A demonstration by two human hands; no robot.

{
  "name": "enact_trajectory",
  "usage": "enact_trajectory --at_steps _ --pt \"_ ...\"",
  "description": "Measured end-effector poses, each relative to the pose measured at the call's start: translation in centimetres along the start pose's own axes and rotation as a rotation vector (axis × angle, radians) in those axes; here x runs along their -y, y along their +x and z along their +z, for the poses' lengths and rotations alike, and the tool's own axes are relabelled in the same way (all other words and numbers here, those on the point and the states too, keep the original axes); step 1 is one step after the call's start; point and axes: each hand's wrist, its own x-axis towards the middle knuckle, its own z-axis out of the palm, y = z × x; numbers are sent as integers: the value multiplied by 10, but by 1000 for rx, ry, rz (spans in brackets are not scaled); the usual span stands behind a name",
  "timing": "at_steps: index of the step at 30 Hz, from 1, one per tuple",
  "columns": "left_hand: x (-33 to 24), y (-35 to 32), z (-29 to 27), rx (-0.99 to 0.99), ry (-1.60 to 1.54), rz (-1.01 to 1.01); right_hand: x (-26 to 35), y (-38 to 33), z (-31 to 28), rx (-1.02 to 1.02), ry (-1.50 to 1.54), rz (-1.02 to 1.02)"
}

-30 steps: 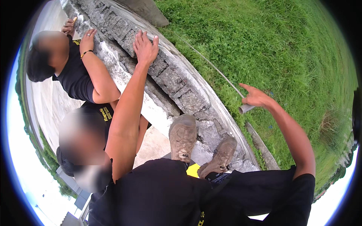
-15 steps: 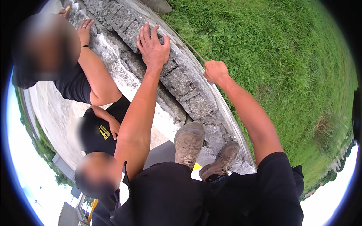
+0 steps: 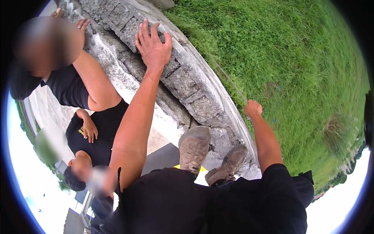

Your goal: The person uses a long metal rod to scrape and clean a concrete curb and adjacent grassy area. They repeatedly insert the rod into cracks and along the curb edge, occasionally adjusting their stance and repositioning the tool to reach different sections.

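Head view: left hand [image 3: 152, 46] lies flat, fingers spread, on the rough grey stone wall [image 3: 194, 89]. Right hand [image 3: 253, 109] is fisted around a thin grey rod [image 3: 230, 81] over the grass [image 3: 296, 66].

Open grass [image 3: 296, 58] beyond stone wall [image 3: 187, 82]; two people [image 3: 74, 85] crowd its near side

I see my left hand [image 3: 152, 46] flat on a wall [image 3: 187, 84] of rough, matt grey stone blocks with coarse mortar. My boots [image 3: 193, 148] look like scuffed, dusty brown leather, and my black trousers [image 3: 171, 206] are plain matt cloth.
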Motion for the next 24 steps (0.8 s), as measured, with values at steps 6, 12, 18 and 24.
enact_trajectory --at_steps 6,12,18,24 --pt "-10 4 6 -24 -37 8 -51 4 47 -194 573 59" --pt "2 -2 -1 -24 5 14 9 -4 -61 88 1640 -119" --pt "-5 3 2 1 -47 11 73 9 -110 -6 1426 -98" --pt "-25 9 7 -22 -83 15 39 27 -85 25 1040 38"
